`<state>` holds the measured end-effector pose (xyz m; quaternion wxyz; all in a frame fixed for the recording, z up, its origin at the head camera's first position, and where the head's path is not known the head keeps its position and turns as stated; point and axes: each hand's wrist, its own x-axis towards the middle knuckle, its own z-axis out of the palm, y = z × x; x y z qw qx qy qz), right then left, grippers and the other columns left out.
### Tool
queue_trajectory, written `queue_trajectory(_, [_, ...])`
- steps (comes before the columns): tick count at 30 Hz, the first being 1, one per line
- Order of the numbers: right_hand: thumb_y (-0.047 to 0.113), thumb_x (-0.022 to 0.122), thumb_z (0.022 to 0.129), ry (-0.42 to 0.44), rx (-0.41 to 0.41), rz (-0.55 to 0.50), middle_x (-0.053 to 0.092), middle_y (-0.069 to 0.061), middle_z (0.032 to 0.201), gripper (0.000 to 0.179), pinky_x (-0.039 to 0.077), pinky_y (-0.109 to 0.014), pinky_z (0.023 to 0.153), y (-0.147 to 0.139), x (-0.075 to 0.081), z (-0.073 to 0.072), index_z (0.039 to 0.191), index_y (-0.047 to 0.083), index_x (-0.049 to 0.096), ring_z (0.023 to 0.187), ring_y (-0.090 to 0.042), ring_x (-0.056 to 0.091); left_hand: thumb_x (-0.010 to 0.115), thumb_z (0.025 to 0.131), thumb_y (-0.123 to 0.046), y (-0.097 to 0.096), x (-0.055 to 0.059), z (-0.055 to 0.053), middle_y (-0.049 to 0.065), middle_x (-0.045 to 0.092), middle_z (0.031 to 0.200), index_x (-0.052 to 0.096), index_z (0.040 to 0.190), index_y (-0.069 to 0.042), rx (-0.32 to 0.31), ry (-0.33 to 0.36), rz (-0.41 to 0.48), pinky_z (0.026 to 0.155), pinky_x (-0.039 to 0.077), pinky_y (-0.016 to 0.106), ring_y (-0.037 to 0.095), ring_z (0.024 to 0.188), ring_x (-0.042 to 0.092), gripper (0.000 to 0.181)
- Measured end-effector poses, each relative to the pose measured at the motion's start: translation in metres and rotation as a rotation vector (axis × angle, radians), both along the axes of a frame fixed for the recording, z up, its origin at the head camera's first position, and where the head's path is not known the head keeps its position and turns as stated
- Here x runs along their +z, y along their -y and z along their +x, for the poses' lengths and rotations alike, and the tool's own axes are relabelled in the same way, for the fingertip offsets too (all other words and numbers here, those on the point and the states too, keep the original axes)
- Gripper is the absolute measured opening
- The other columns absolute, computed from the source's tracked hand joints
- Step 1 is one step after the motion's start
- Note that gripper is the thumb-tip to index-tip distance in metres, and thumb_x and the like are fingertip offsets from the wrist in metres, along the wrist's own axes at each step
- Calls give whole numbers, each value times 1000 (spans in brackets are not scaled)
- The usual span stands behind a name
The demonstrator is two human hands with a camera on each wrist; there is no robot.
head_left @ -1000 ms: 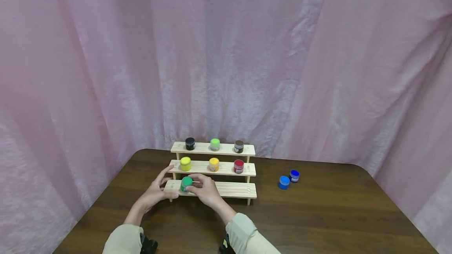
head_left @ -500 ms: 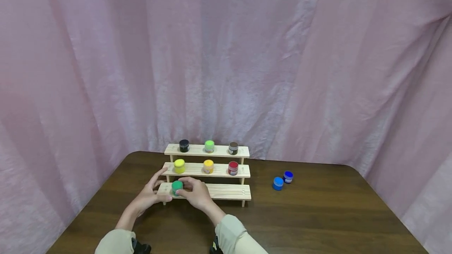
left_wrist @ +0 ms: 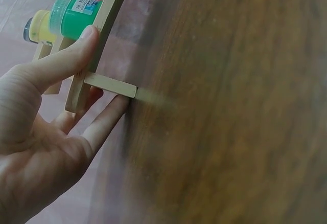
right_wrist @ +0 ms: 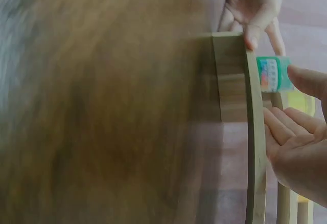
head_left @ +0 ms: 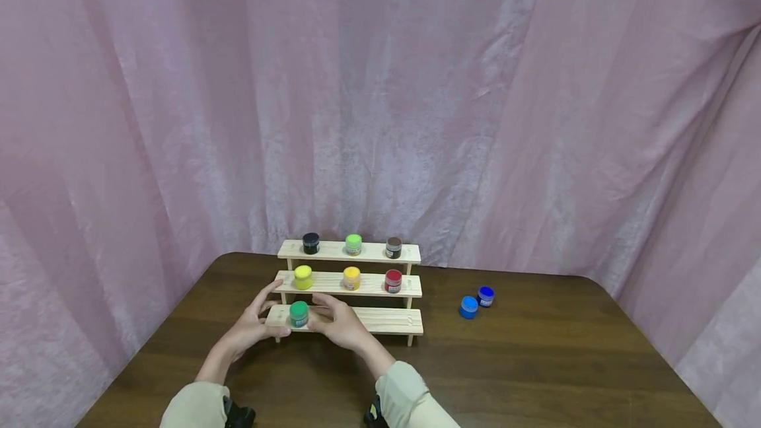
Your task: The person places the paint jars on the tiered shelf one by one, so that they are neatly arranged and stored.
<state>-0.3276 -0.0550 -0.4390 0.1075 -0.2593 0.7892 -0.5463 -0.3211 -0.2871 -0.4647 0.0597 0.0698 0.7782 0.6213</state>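
A three-tier wooden display stand [head_left: 380, 320] stands on the table. On its lowest tier, near the left end, sits a green paint jar [head_left: 299, 314] with its lid on. My left hand [head_left: 248, 330] grips that end of the stand; in the left wrist view its thumb [left_wrist: 76, 55] lies along the plank edge by the jar, with other fingers by the leg. Beside the jar, my right hand [head_left: 343, 329] has its thumb and fingers spread apart and holds nothing. The right wrist view shows a gap between these fingers [right_wrist: 286, 127] and the jar [right_wrist: 269, 74].
Yellow [head_left: 303, 277], orange-yellow [head_left: 351, 278] and red [head_left: 393, 281] jars occupy the middle tier. Black [head_left: 311, 243], light green [head_left: 353, 244] and brown [head_left: 394, 248] ones line the top. Two blue jars [head_left: 468, 307] stand on the table [head_left: 535, 349] at right. A pink curtain [head_left: 380, 98] hangs behind.
My right hand has let go of the green jar and drawn slightly to the right, leaving the jar upright on the lowest tier. My left hand keeps its hold on the stand.
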Motion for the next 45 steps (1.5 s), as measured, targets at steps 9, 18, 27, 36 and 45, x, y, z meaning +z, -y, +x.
queue_trajectory(9, [9,64,93,-50,-53,1,62,-18,132,44,51,-44,96,-25,12,1,135,0,55,121,-35,59,81,76,-6,-1,6,-2,32,30,147,14,156,-26,18,11,-48,81,51,35,36,113,56,106])
queue_trajectory(18, [7,62,93,-74,-39,-76,64,-23,126,37,52,-24,86,-54,23,4,128,-5,59,113,-37,62,81,76,-5,0,5,-2,33,29,148,13,156,-24,20,12,-46,77,52,34,38,112,55,107])
queue_trajectory(27, [7,61,94,-148,-34,-96,66,-29,116,32,49,-17,82,-91,30,7,124,-7,60,105,-32,66,80,77,-4,0,0,1,34,32,146,13,156,-23,13,7,-35,78,52,34,37,112,57,106])
queue_trajectory(36, [6,58,96,-178,-149,-176,65,-30,114,31,51,-17,85,-134,32,8,123,-10,59,98,-13,67,80,77,-4,2,1,1,34,31,146,12,157,-23,7,8,-22,76,53,34,34,108,58,106])
queue_trajectory(45, [3,62,93,-247,-569,-352,70,-29,97,20,51,-14,72,-174,28,1,107,-11,66,73,0,66,80,77,-5,2,1,1,33,31,147,13,156,-23,18,8,-35,82,51,34,36,115,55,105])
